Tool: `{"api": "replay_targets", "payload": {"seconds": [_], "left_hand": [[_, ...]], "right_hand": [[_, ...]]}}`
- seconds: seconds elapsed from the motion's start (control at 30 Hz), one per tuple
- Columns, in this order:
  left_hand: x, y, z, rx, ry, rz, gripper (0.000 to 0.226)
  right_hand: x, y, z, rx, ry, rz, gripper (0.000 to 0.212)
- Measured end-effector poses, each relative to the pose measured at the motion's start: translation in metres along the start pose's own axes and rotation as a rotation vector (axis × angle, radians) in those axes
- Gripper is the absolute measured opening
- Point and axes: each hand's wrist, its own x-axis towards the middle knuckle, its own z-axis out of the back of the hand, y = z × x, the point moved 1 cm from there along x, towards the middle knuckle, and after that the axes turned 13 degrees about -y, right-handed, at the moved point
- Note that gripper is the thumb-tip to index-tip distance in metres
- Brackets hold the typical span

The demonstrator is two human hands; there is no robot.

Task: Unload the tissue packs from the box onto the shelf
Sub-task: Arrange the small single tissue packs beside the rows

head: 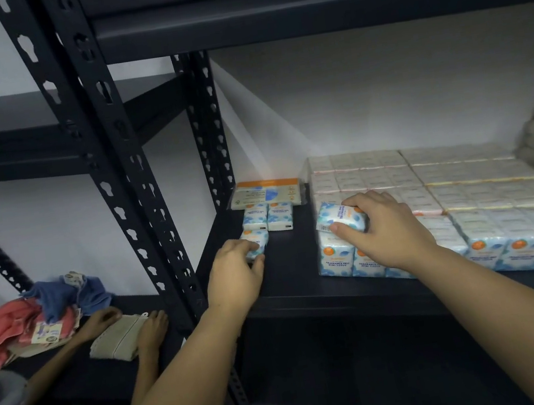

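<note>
My left hand [234,269] gripping a small tissue pack [257,242] on the black shelf [289,268], my right hand [381,233] curled round another pack [339,217], apparently resting atop the wrapped bundle [467,207].

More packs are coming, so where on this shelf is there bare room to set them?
Bare shelf lies between the loose packs by the left hand and the wrapped block under the right hand. The block crowds the right side.
</note>
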Motion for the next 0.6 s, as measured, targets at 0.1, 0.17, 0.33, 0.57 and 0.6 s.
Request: {"api": "replay_targets", "payload": {"seconds": [0.1,0.17,0.33,0.57,0.6], "left_hand": [[0.004,0.002,-0.003,-0.011,-0.005,-0.006,0.030],[0.006,0.003,-0.005,-0.003,-0.002,-0.013,0.031],[0.010,0.003,-0.007,0.018,0.003,-0.029,0.032],[0.014,-0.002,-0.009,0.039,0.030,-0.030,0.033],[0.014,-0.003,-0.010,0.046,0.035,-0.030,0.034]], "right_hand": [[0.000,0.001,0.000,-0.005,0.004,-0.001,0.049],[0.000,0.001,0.000,-0.007,0.003,0.001,0.049],[0.000,0.002,0.001,-0.004,0.005,0.000,0.059],[-0.001,0.001,0.001,0.005,0.007,-0.008,0.058],[0.000,0.001,0.001,0.001,0.005,-0.007,0.056]]}}
